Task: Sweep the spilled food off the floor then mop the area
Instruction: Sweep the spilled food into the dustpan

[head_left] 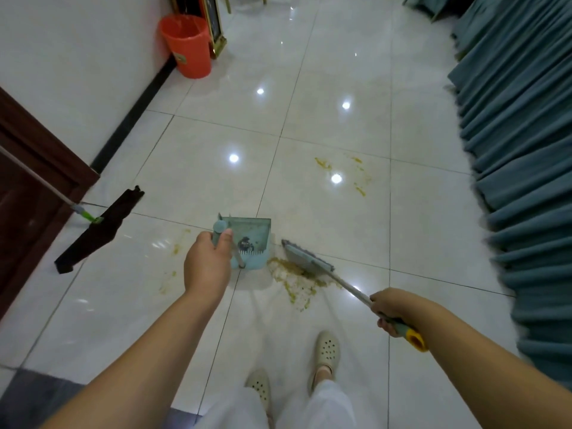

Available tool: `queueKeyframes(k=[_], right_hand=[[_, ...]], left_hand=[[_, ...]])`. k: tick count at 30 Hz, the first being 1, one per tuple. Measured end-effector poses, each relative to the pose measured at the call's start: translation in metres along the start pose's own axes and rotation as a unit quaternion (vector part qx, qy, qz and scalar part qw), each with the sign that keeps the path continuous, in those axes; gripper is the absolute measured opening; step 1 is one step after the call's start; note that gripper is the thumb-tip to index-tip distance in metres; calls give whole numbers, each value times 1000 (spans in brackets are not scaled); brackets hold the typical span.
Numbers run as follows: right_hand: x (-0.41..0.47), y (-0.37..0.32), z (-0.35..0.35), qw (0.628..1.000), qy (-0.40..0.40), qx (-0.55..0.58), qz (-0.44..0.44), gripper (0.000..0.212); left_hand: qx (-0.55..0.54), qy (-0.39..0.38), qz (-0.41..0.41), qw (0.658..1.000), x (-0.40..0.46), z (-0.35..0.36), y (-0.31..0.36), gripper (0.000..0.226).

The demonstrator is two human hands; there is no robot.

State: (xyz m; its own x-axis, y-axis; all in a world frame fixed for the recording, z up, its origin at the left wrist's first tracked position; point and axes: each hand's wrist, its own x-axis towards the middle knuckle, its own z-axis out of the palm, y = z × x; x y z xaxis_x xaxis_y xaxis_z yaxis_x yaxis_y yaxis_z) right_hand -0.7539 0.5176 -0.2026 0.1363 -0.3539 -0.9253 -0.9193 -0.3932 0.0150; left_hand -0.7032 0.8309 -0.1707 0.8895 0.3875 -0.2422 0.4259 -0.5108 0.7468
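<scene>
My left hand (208, 262) grips the upright handle of a light blue dustpan (251, 241) that stands on the white tiled floor, with dark debris inside it. My right hand (390, 308) holds the metal shaft of a small grey-headed broom (306, 257), near its yellow end cap. The broom head rests on a pile of yellowish spilled food (294, 275) just right of the dustpan's mouth. More yellow smears (340, 171) lie farther away to the right, and fainter ones (173, 261) left of the dustpan.
A flat mop (100, 227) with a dark pad and green joint lies on the floor at left, its pole leaning toward a brown door (28, 187). An orange bucket (187, 44) stands by the far wall. Teal pleated cloth (520, 150) lines the right side. My feet (325, 351) are below.
</scene>
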Motion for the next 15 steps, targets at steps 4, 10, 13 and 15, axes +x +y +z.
queueKeyframes(k=[4, 10, 13, 15], right_hand=[[11, -4, -12, 998, 8, 62, 11, 21], [40, -23, -23, 997, -5, 70, 12, 24], [43, -26, -14, 998, -15, 61, 16, 24], [38, -23, -6, 998, -18, 60, 17, 21]], left_hand=[[-1, -9, 1, 1000, -4, 0, -3, 37], [21, -10, 11, 1000, -8, -4, -22, 34], [33, -11, 21, 999, -11, -4, -29, 35], [39, -17, 23, 999, -13, -2, -30, 36]])
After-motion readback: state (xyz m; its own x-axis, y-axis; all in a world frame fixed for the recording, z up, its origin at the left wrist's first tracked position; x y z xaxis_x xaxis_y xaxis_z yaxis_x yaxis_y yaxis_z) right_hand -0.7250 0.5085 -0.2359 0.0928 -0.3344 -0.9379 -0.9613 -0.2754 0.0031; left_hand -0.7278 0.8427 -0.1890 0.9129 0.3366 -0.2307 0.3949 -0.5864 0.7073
